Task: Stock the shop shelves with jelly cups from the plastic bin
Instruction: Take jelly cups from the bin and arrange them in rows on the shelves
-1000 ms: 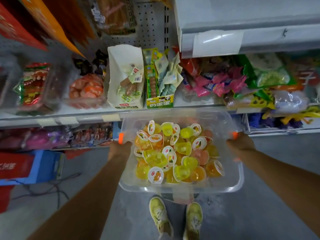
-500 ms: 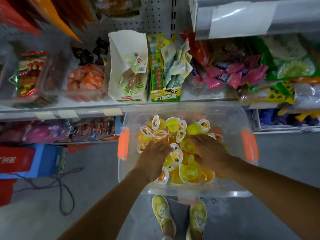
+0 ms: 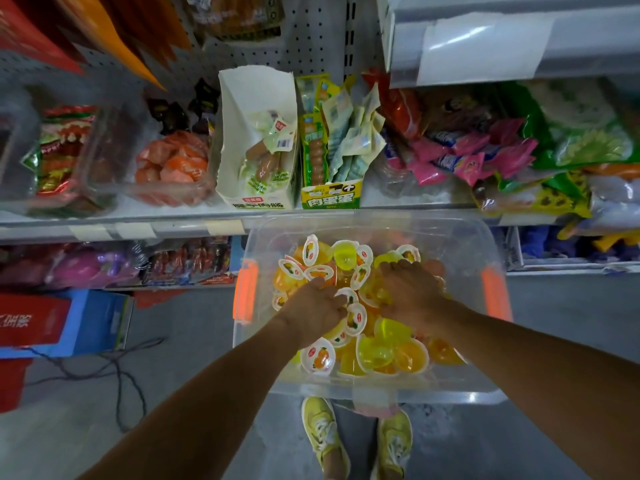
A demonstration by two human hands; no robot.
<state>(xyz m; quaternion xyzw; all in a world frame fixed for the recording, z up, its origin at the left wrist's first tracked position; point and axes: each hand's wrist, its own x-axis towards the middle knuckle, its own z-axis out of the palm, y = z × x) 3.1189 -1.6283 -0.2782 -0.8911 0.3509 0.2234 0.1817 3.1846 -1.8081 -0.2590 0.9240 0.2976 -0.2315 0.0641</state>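
A clear plastic bin (image 3: 446, 393) with orange side handles (image 3: 246, 289) sits in front of me, just below the middle shelf edge (image 3: 173, 227). It is full of yellow and orange jelly cups (image 3: 379, 351) with white lids. Both my hands are down inside the bin on the pile. My left hand (image 3: 313, 306) curls its fingers around cups left of the pile's centre. Palm down, my right hand (image 3: 412, 292) digs its fingers into cups towards the bin's far right. What lies under each palm is hidden.
The middle shelf is packed with snack packets, a white sausage carton (image 3: 258, 140) and a yellow-green carton (image 3: 329, 195). A lower shelf (image 3: 104, 268) holds more packets. A blue box (image 3: 98, 323) and a cable (image 3: 117, 375) lie on the floor at left. My yellow shoes (image 3: 325, 434) show under the bin.
My hands let go of the bin's orange handles, reached into the cups and have since closed further into the pile. The bin has shifted slightly nearer and lower.
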